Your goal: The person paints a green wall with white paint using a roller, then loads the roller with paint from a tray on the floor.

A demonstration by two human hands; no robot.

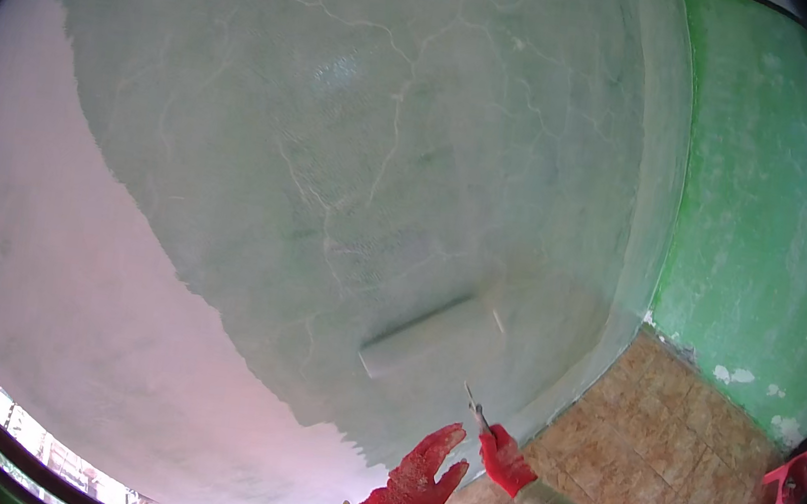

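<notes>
My right hand [505, 460], in a red glove, is closed around the handle of a paint roller [427, 344]. Motion smears the wide pale roller, which lies on or close to the damp grey-green wall [273, 85]; contact cannot be made out. Thin light cracks branch across that wall. Beside the right hand, to its left, my left hand [415, 483] is held up in a red glove with pale smears. Its fingers are stretched out, the thumb stands apart, and nothing is in it.
A dry pinkish-white wall area [81, 333] borders the damp part on the left. To the right stands a green wall [763, 195] with flaking paint low down. Brown tiles cover the floor [643, 433]. A pink plastic stool [786, 487] sits at the far right; a window [48, 440] shows lower left.
</notes>
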